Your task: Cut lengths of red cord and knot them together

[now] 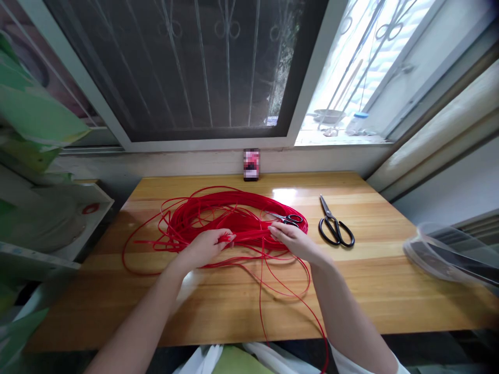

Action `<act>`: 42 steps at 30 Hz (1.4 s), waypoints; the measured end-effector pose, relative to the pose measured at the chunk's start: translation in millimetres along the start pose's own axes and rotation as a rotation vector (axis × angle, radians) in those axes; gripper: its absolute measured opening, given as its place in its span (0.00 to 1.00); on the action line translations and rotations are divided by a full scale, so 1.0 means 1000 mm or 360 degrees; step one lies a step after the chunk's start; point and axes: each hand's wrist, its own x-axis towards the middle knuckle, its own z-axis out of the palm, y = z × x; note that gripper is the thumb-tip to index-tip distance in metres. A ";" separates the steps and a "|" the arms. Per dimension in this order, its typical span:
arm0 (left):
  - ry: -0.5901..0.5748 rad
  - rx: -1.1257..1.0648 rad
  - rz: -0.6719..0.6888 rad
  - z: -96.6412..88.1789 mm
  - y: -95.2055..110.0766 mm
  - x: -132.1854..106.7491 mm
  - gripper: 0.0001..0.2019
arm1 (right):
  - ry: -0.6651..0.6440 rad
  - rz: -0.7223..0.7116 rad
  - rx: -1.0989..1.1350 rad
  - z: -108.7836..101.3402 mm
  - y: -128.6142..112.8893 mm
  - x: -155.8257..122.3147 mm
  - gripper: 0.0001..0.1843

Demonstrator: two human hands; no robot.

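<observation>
A large loose coil of red cord (187,215) lies on the wooden table in front of me. My left hand (212,244) is closed around several red strands at the coil's near side. My right hand (290,239) pinches the same bundle farther right, so a short stretch of cord runs between the two hands. Just beyond my right fingers, small scissors with black handles (294,218) rest on the coil. Thin loose strands trail from the bundle toward the table's front edge, and one hangs over it.
Larger black-handled scissors (336,226) lie to the right of the coil. A phone (251,165) leans against the wall at the back of the table (374,301). Clear plastic containers (440,254) stand at the right edge. A window is behind, with green cloth at left.
</observation>
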 end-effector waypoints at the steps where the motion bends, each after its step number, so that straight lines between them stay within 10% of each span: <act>1: 0.0023 0.0062 -0.0016 -0.001 -0.001 0.001 0.17 | 0.0020 -0.0029 -0.0114 0.002 -0.002 0.001 0.20; 7: 0.0416 0.0422 -0.0105 0.005 0.021 0.005 0.27 | 0.0049 -0.0180 -0.0592 0.027 -0.014 0.007 0.17; 22: 0.0061 0.0193 0.0010 0.029 0.028 0.015 0.13 | -0.0093 -0.0256 -0.0823 0.030 -0.026 0.015 0.10; 36: -0.0122 -0.0876 0.0128 0.028 0.028 0.019 0.16 | -0.0490 -0.0231 0.0238 0.016 -0.031 0.013 0.17; 42: 0.0197 -0.0585 0.0162 0.030 0.026 0.020 0.14 | 0.0058 -0.0183 0.0044 -0.006 0.005 0.020 0.15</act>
